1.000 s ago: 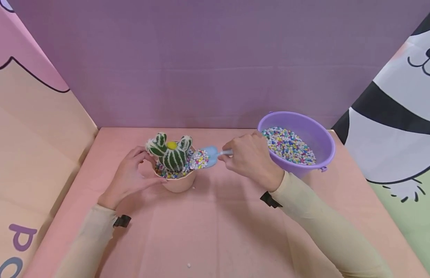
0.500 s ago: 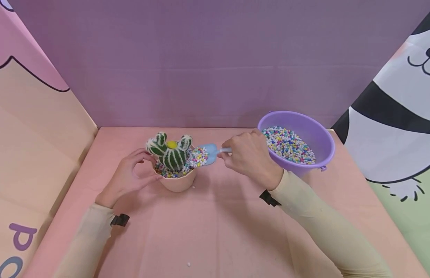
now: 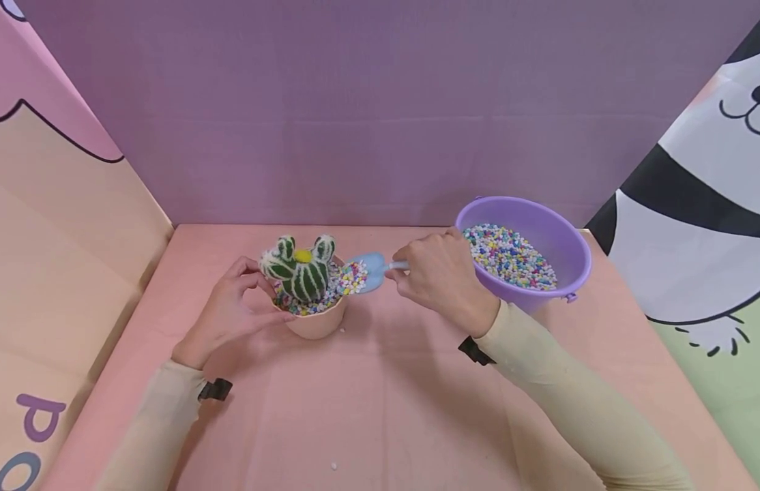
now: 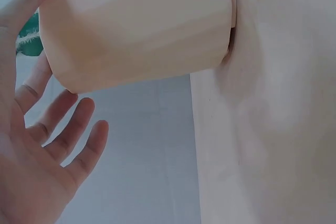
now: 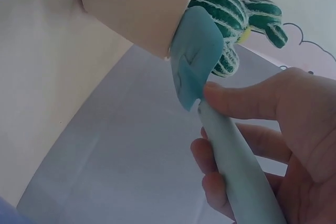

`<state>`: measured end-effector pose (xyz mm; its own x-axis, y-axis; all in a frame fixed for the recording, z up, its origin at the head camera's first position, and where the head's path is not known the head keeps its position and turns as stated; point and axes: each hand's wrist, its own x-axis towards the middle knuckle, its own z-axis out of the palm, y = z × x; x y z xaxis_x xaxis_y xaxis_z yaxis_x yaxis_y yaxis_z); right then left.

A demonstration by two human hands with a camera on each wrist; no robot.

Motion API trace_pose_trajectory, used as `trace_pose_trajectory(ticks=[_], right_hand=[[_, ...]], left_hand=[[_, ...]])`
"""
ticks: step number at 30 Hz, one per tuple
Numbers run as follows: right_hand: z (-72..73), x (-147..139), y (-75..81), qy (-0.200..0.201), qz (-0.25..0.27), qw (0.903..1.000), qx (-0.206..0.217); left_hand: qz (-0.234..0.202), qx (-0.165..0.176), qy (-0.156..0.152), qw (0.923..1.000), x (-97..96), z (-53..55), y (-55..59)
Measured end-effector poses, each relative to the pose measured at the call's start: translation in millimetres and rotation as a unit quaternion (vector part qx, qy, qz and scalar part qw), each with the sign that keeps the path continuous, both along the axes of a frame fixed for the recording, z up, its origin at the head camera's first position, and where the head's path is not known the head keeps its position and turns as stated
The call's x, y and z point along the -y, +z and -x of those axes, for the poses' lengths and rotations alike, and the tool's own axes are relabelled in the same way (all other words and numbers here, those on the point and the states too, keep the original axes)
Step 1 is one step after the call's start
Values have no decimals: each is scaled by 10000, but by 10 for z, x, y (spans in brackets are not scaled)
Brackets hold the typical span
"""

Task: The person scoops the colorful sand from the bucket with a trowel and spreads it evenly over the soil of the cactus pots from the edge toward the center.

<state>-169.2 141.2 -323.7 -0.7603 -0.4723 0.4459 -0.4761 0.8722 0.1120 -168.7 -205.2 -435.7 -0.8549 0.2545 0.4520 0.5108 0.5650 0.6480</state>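
A green felt-like cactus (image 3: 306, 281) with white stripes and a yellow top stands in a peach flower pot (image 3: 315, 324), among small multicoloured pebbles (image 3: 312, 305). My left hand (image 3: 223, 314) holds the pot at its left rim, thumb in front and fingers behind; the last fingers are off the pot in the left wrist view. My right hand (image 3: 441, 276) grips the pale handle (image 5: 233, 166) of a small blue shovel (image 3: 372, 271). Its blade, loaded with pebbles, lies over the pot's right rim, close to the cactus; the right wrist view shows the blade's underside.
A purple bucket (image 3: 570, 262) partly filled with the same pebbles (image 3: 512, 256) stands behind and right of my right hand. Two stray pebbles lie on the pink tabletop (image 3: 355, 402). A purple wall (image 3: 380, 116) closes off the back, with printed panels at both sides.
The cactus's arms have shifted slightly and it stands a little straighter. Fewer pebbles show on the shovel blade than a second ago. Both hands stay almost where they were.
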Motion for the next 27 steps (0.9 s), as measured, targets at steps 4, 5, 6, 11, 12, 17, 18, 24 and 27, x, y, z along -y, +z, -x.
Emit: trace_pose_trajectory(ticks=[4, 5, 6, 11, 12, 17, 18, 24, 27], right_hand=[[-2, 5, 4, 48, 15, 9999, -146], [-1, 4, 5, 59, -1, 9998, -183], [1, 4, 4, 64, -8, 9997, -222], [-3, 3, 9, 13, -46, 9996, -295], [-4, 5, 8, 2, -45, 9995, -312], [-9, 15, -3, -21, -72, 9993, -357], [-11, 17, -4, -26, -76, 9994, -350], [-10, 20, -15, 3, -46, 9990, -434], [7, 24, -27, 45, -18, 9980, -631]], left_hand=[[44, 58, -118, 9999, 51, 17, -28], [57, 55, -167, 9998, 65, 19, -36], [76, 48, -208, 9997, 79, 22, -46], [109, -22, -230, 9997, 83, 5, -56], [93, -28, -204, 9997, 76, 2, -54], [-27, 75, -83, 9999, 23, -4, -37], [-38, 103, -64, 9999, 13, -7, -36], [-32, 170, 10, 9998, -25, -27, -28], [-70, 129, -14, 9999, -27, -30, -22]])
